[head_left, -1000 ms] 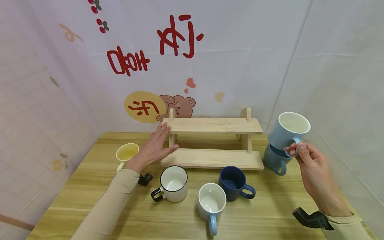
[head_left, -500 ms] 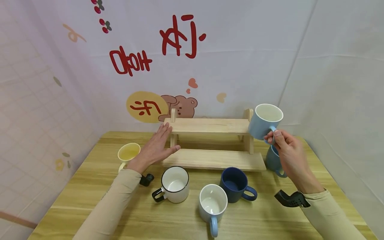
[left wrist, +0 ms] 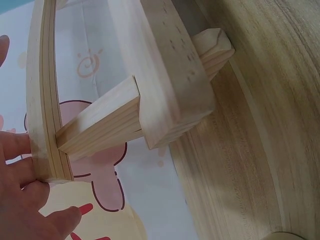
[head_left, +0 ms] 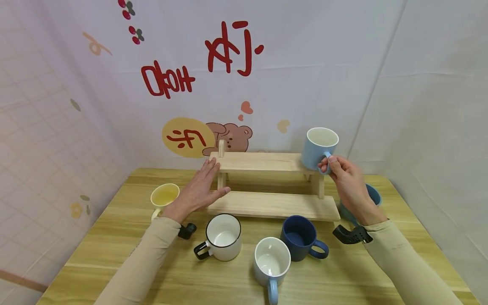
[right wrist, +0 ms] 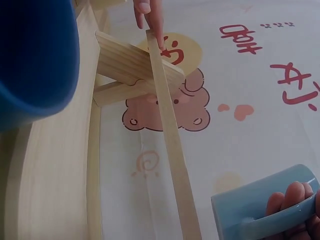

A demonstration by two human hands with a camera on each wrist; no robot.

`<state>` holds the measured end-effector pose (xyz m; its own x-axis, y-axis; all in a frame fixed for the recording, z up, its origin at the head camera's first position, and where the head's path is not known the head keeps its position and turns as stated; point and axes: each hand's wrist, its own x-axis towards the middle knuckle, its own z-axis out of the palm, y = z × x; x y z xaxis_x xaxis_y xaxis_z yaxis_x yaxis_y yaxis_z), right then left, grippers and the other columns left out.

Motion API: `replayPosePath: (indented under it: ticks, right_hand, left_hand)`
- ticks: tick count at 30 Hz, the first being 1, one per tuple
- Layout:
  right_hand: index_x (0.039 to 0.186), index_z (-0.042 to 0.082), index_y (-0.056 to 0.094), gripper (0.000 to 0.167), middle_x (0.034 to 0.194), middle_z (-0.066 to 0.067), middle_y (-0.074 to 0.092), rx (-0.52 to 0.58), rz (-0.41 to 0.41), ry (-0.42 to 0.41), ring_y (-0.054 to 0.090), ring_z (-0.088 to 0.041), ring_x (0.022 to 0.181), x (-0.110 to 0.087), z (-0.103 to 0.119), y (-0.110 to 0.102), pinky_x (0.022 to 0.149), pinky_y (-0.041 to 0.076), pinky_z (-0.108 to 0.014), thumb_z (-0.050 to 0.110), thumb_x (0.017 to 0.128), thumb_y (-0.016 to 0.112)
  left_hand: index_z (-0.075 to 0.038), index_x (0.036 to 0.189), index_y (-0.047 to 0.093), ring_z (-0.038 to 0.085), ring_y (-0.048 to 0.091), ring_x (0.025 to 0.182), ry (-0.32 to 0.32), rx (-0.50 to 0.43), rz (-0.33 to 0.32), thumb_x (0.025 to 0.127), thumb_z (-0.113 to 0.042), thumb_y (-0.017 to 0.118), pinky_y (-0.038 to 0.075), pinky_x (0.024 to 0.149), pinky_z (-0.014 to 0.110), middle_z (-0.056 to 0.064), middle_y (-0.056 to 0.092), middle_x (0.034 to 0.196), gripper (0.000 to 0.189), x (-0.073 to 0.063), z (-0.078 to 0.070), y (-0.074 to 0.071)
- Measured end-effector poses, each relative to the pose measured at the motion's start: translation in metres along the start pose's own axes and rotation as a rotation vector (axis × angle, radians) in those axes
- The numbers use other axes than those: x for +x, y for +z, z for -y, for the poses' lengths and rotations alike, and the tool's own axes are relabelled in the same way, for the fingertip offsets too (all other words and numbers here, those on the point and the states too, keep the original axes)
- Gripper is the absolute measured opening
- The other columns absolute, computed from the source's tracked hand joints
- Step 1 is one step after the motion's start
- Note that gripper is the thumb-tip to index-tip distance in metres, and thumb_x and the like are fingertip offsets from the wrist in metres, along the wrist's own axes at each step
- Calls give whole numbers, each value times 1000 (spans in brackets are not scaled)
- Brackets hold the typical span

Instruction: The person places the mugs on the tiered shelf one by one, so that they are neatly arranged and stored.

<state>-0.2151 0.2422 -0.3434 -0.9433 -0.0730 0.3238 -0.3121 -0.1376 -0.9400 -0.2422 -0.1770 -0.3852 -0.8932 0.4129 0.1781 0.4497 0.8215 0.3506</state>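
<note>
In the head view, my right hand (head_left: 347, 176) grips the handle of a light blue mug (head_left: 313, 153) with a white inside. The mug is upright at the right end of the upper plank of a two-tier wooden shelf (head_left: 259, 162). A narrow gap shows between the base of the mug (right wrist: 250, 197) and the plank (right wrist: 172, 145) in the right wrist view. My left hand (head_left: 198, 192) rests on the left end of that plank, fingers straight and thumb spread. Seen from the left wrist, the left fingers (left wrist: 17, 170) touch the plank's end.
Before the shelf stand a white mug (head_left: 228, 250) with a black rim, a navy mug (head_left: 293, 248) and another light blue mug (head_left: 263, 275). A yellow cup (head_left: 158, 197) is at left. Behind my right wrist, a blue mug (head_left: 375, 195) is partly hidden. Printed cloth (head_left: 324, 51) hangs behind.
My right hand has carried the light blue mug left from above the blue mug to the upper plank's right end. My left hand has stayed on the shelf.
</note>
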Motion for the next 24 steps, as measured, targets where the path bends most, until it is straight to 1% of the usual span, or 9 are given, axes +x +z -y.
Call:
replayPosePath:
  ticks: [7, 11, 13, 17, 20, 22, 24]
  right_hand:
    - [107, -6, 59, 37, 101, -4, 60, -44, 2, 63, 56, -19, 107, 13, -6, 9, 103, 42, -21, 30, 109, 52]
    - [110, -6, 60, 37, 98, 0, 63, -56, -2, 100, 57, -16, 106, 17, -10, 13, 102, 42, -21, 30, 109, 53]
    - [110, -6, 61, 36, 98, 1, 64, -53, -1, 113, 57, -16, 106, 18, -12, 14, 101, 42, -20, 29, 109, 53]
    - [108, -3, 63, 32, 98, 0, 64, -33, -6, 107, 58, -15, 105, 20, -16, 14, 101, 44, -19, 28, 109, 53]
    - [106, -2, 64, 30, 98, -1, 63, -20, -14, 89, 60, -15, 104, 22, -17, 15, 100, 45, -18, 26, 109, 53]
    - [108, -4, 63, 33, 98, 0, 64, -30, -21, 89, 61, -14, 104, 23, -17, 15, 99, 46, -18, 27, 109, 53]
    - [114, -9, 61, 39, 97, 1, 65, -75, -27, 102, 61, -13, 105, 24, -15, 16, 100, 46, -18, 29, 109, 53]
  left_hand:
    - [-2, 164, 21, 24, -4, 160, 0, 0, -3, 100, -64, 54, 14, 127, 49, 12, 8, 173, 96, 0, 1, 2]
    - [-2, 164, 21, 24, -4, 160, -6, -2, -3, 99, -64, 55, 14, 127, 49, 11, 8, 173, 96, 0, 1, 3]
    - [-1, 164, 22, 26, -2, 160, -8, -3, -4, 99, -63, 56, 15, 127, 49, 11, 8, 173, 96, -1, 1, 3]
    - [-1, 164, 22, 30, 1, 160, -2, 8, -1, 99, -63, 55, 16, 126, 50, 12, 9, 173, 96, -1, 0, 3]
    - [-1, 164, 21, 30, 1, 160, 0, 16, -2, 99, -65, 54, 16, 126, 51, 12, 8, 173, 96, 1, 0, 4]
    - [-1, 164, 21, 30, 0, 160, -1, 16, -3, 99, -65, 54, 17, 126, 51, 12, 7, 173, 97, 1, 0, 3]
    - [-2, 164, 21, 30, 0, 160, -5, 17, -3, 99, -65, 54, 16, 126, 51, 11, 7, 174, 97, 1, 0, 3]
